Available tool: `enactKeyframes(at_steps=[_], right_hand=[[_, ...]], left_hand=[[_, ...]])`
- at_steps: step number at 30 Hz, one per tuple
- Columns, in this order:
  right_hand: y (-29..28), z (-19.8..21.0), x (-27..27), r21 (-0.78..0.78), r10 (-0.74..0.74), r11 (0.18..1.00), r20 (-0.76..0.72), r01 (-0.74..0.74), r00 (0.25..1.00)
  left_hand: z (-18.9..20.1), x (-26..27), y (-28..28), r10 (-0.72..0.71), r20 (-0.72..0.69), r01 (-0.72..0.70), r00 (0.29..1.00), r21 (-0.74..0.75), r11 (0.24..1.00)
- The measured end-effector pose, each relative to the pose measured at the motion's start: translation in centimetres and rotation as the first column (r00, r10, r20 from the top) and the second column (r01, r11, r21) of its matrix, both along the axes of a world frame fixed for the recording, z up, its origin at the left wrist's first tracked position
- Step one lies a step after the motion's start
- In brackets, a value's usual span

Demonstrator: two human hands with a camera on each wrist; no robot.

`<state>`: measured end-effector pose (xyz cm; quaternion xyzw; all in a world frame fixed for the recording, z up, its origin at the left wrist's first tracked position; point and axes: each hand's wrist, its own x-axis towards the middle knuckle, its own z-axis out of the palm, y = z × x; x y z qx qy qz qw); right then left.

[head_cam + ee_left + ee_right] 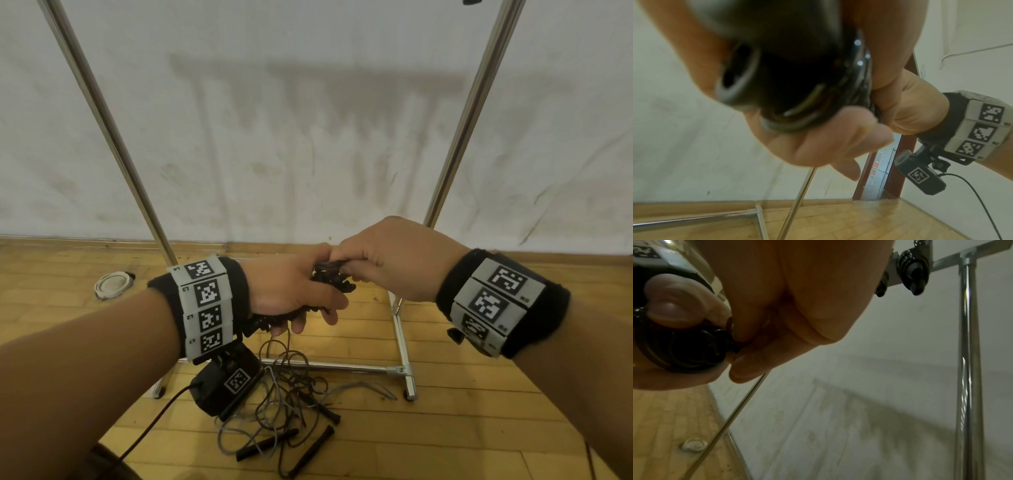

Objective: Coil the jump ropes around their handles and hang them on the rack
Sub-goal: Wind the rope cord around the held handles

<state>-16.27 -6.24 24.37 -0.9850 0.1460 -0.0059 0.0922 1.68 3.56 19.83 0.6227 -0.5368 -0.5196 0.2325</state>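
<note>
- Left hand (828, 138) grips a dark jump-rope handle wound with black cord (789, 78).
- Right hand (908, 104) pinches the cord beside it.
- Chrome rack tubes (694, 219) stand on the yellowish wooden floor (838, 219).

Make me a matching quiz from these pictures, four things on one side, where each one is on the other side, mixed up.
Things:
1. coiled rope
2. loose ropes
3. white disc
4. hung bundle

Places:
A. on the floor by the left rack pole
B. on the rack's top bar
C. held between left hand and right hand
D. tangled on the floor below the hands

Pairs: 1-C, 2-D, 3-A, 4-B
</note>
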Motion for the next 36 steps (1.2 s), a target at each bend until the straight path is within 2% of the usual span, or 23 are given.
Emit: enactKeyframes(at_steps=[4,7,12,14,16,18,21,23,25,28,31,36], right_hand=[[1.4,0.1,1.1,-0.234,0.016,0.970,-0.213,-0.067,0.977],[2.5,-0.1,1.9,-0.237,-0.005,0.969,-0.280,-0.064,0.960],[3.5,-1.1,2.9,-0.066,-0.127,0.991,-0.275,0.113,0.953],[3.6,-1.5,2.8,-0.035,-0.110,0.994,-0.273,0.104,0.956],[3.8,-1.5,2.6,-0.064,-0.052,0.997,-0.291,0.035,0.955],[4.0,-1.7,2.2,-0.153,-0.027,0.988,-0.283,-0.018,0.959],[3.6,-2.2,1.4,-0.173,-0.021,0.985,-0.116,0.001,0.993],[3.2,-2.3,1.0,-0.100,-0.038,0.994,0.003,0.038,0.999],[2.7,-2.2,0.6,0.096,-0.142,0.987,0.126,0.130,0.982],[2.2,-2.4,0.0,0.486,-0.371,0.851,0.288,0.199,0.883],[1.7,-2.6,-0.5,0.578,-0.450,0.793,0.342,0.193,0.825],[1.6,-2.7,-0.2,0.654,-0.486,0.738,0.343,0.166,0.804]], left_hand=[[-0.3,0.0,0.1,0.000,0.062,-0.001,0.998,0.005,1.000],[-0.9,-0.3,0.1,0.008,0.129,-0.013,0.992,0.043,0.999],[-1.2,0.0,0.4,0.014,0.202,-0.028,0.979,0.066,0.997],[-1.3,0.0,0.5,0.021,0.260,-0.041,0.965,0.069,0.997],[-1.2,0.0,0.5,0.045,0.327,-0.066,0.944,0.051,0.997],[-1.1,0.1,0.5,0.087,0.408,-0.087,0.909,-0.020,0.996],[-1.1,0.1,0.6,0.174,0.537,-0.059,0.825,-0.225,0.973],[-1.1,0.0,0.8,0.207,0.558,-0.013,0.804,-0.332,0.943],[-1.0,0.0,0.9,0.220,0.569,0.027,0.792,-0.392,0.920],[-0.7,0.0,0.9,0.237,0.597,0.079,0.767,-0.453,0.888],[-0.3,-0.3,0.9,0.240,0.617,0.127,0.750,-0.490,0.863],[0.1,-0.7,1.6,0.242,0.635,0.176,0.733,-0.521,0.835]])
